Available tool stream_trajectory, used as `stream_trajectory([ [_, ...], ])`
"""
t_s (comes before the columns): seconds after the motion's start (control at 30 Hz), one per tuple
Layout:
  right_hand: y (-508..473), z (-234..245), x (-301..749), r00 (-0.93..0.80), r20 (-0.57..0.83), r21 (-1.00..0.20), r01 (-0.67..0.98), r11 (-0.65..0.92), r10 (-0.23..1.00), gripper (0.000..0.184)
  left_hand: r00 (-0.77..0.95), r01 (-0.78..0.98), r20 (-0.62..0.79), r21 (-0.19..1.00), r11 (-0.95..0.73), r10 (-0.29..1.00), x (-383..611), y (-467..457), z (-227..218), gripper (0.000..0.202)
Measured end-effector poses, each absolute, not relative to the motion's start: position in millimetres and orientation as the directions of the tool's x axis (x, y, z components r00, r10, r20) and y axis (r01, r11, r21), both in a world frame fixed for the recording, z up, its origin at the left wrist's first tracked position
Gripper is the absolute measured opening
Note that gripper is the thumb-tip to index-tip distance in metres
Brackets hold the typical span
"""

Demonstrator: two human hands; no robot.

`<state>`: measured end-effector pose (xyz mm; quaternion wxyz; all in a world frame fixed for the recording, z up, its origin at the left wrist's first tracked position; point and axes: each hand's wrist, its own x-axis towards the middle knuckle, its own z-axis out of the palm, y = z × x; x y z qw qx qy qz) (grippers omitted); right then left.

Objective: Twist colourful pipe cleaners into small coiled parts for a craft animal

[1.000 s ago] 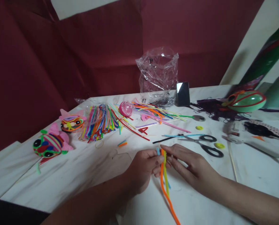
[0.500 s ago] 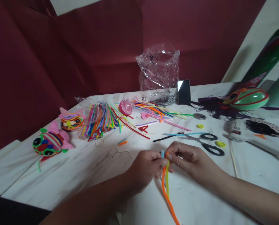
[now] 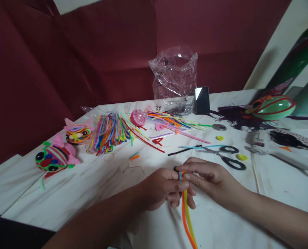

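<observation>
Low over the front of the table, my left hand (image 3: 165, 188) and my right hand (image 3: 205, 176) meet fingertip to fingertip. Both are closed on the upper ends of a few pipe cleaners. An orange pipe cleaner (image 3: 185, 218) and a yellow pipe cleaner (image 3: 189, 211) hang down from the fingers side by side. Between the fingertips shows a short bit of blue pipe cleaner (image 3: 180, 175), with a black curled end (image 3: 176, 168) beside it. The fingers partly hide how these ends join.
Scissors (image 3: 221, 152) lie open beyond my right hand, near yellow discs (image 3: 242, 157). Behind are a bundle of pipe cleaners (image 3: 109, 133), a pink bowl (image 3: 138, 118), a plastic bag (image 3: 174, 76) and a phone (image 3: 202, 100). Decorated fish (image 3: 54, 157) sit left; a green balloon-like shape (image 3: 275, 108) sits right.
My right fingers have moved left over the top ends, and the blue end now sits lower between the fingertips. The orange and yellow lengths hang closer together. The view has shifted slightly.
</observation>
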<state>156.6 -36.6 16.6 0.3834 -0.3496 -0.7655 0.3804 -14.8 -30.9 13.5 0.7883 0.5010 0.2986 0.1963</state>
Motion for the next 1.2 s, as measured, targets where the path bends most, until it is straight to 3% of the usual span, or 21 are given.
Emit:
stream_trajectory([
  [0.27, -35.7, 18.3, 158.8, -0.547, 0.388, -0.763, 0.260, 0.592, 0.742, 0.029, 0.694, -0.010, -0.253, 0.933, 0.360, 0.674, -12.7, -31.3, 9.3, 0.024],
  [0.47, -33.0, 17.0, 160.1, -0.469, 0.325, -0.837, 0.261, 0.481, 0.821, 0.033, 0.668, -0.029, -0.234, 0.940, 0.340, 0.706, -13.5, -30.0, 9.2, 0.022],
  [0.77, -29.2, 13.0, 162.0, -0.560, 0.449, -0.697, 0.269, 0.665, 0.697, 0.033, 0.691, -0.046, -0.220, 0.937, 0.346, 0.688, -13.0, -30.1, 7.2, 0.025],
  [0.93, -29.4, 16.9, 161.0, -0.492, 0.277, -0.857, 0.262, 0.443, 0.826, 0.027, 0.703, -0.021, -0.231, 0.939, 0.345, 0.672, -13.2, -28.6, 10.1, 0.023],
  [1.03, -30.7, 15.9, 159.4, -0.563, 0.136, -0.955, 0.145, 0.260, 0.815, 0.024, 0.701, 0.093, -0.274, 0.950, 0.296, 0.658, -12.2, -29.5, 10.1, 0.023],
  [1.1, -31.3, 14.3, 158.1, -0.591, 0.078, -0.978, 0.111, 0.177, 0.803, 0.024, 0.655, 0.168, -0.273, 0.962, 0.216, 0.705, -10.9, -32.2, 9.1, 0.024],
  [1.2, -30.3, 12.9, 157.0, -0.520, 0.061, -0.970, 0.171, 0.174, 0.852, 0.028, 0.491, 0.256, -0.139, 0.967, 0.010, 0.860, -9.6, -37.6, 9.0, 0.024],
])
